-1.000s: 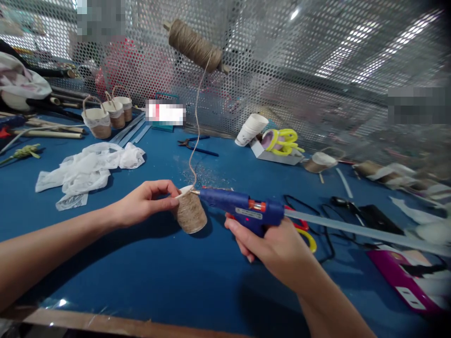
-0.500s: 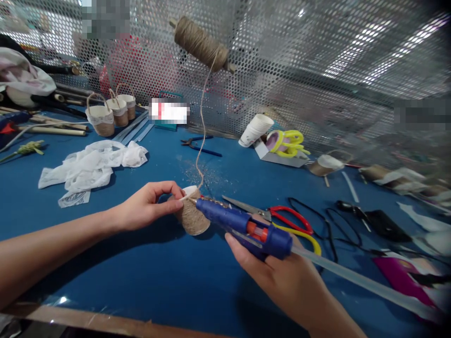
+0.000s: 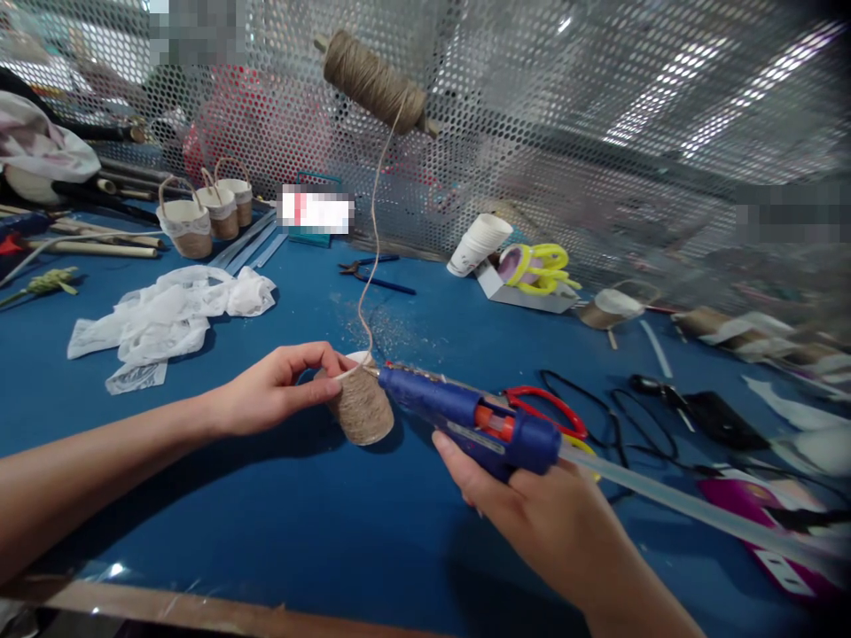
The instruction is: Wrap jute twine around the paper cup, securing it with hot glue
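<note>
A small paper cup (image 3: pixel 364 412) wrapped in brown twine lies tilted on the blue table. My left hand (image 3: pixel 292 385) is closed on its rim, thumb outside and fingers partly hidden by the cup. Twine (image 3: pixel 374 230) runs from the rim up to a spool (image 3: pixel 373 80) hung on the mesh panel. My right hand (image 3: pixel 525 496) grips a blue glue gun (image 3: pixel 458 408), a long clear glue stick (image 3: pixel 665 501) jutting from its back. The gun's nozzle is at the cup's rim, close beside the twine; I cannot tell whether it touches.
Red-handled scissors (image 3: pixel 549 409) lie behind the gun. Pliers (image 3: pixel 378 276), white lace (image 3: pixel 173 310) and finished little baskets (image 3: pixel 190 229) stand or lie farther back. Stacked paper cups (image 3: pixel 480 244) lean by a grey tray (image 3: pixel 525 295). Black cords (image 3: pixel 612 425) are on the right.
The glue gun has drawn slightly right, its nozzle moving along the cup's rim. The twine's lower end has shifted a little left. My left hand keeps its hold on the cup.
</note>
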A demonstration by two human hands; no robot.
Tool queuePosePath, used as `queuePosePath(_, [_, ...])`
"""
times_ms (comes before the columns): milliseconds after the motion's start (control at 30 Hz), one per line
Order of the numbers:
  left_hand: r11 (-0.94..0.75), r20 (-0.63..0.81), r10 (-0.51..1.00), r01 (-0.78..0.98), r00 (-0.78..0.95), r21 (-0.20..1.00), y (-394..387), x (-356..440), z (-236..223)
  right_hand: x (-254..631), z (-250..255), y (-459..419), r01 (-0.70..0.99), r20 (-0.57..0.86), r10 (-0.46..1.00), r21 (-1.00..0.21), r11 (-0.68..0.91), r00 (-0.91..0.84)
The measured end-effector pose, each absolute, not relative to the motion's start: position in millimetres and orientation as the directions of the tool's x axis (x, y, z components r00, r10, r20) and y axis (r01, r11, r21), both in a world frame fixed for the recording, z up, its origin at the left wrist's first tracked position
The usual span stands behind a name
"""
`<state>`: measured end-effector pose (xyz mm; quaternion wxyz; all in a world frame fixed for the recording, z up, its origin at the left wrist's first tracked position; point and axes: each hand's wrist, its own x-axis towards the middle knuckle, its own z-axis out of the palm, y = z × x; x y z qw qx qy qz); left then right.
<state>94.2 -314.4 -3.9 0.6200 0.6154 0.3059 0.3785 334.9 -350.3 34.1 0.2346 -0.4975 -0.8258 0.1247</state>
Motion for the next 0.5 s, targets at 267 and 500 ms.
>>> queuePosePath(267, [-0.049, 0.092, 0.839, -0.094, 0.537, 0.994, -313.1, 93.4, -3.5, 335.9, 33.1, -350.0, 0.745, 0.324, 0.841, -0.396, 0.536, -0.433])
queuePosePath(500, [-0.025, 0.073, 0.837, -0.095, 0.542, 0.995, -313.1, 92.6, -5.1, 339.6, 35.3, -348.8, 0.784, 0.28, 0.861, -0.362, 0.504, -0.424])
